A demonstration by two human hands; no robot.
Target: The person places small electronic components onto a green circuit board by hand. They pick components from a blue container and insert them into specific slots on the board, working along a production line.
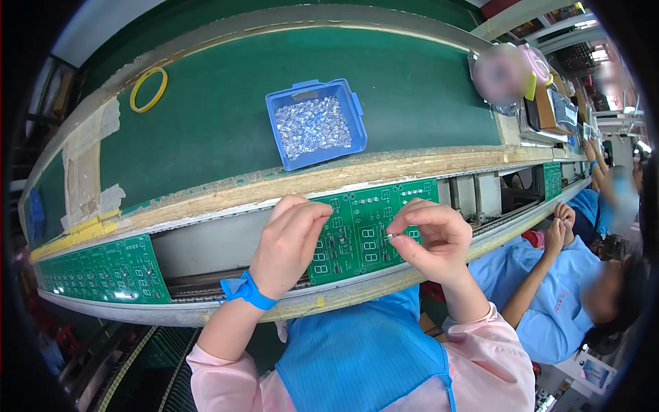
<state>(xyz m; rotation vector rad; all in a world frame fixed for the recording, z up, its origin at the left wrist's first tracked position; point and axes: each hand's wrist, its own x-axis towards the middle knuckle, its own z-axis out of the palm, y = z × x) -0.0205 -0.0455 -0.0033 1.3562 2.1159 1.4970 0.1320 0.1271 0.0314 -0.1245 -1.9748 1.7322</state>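
A green circuit board (351, 232) with printed digit outlines and several small parts lies in the rail in front of me. Over its left edge is my left hand (287, 242), fingers curled together; whatever they may hold is hidden. My right hand (439, 240) hovers above the board's right part. Its thumb and index finger pinch a small component with metal leads (392, 237). Beyond the rail stands a blue plastic bin (294, 164), filled with many small clear components (312, 127) that look like LEDs. A blue strap (248, 291) circles my left wrist.
More green boards sit along the rail, at the left (103, 271) and far right (552, 180). A yellow tape ring (149, 90) lies on the green bench. A pink-and-white round object (504, 74) stands at the back right. A person in blue (549, 295) works to my right.
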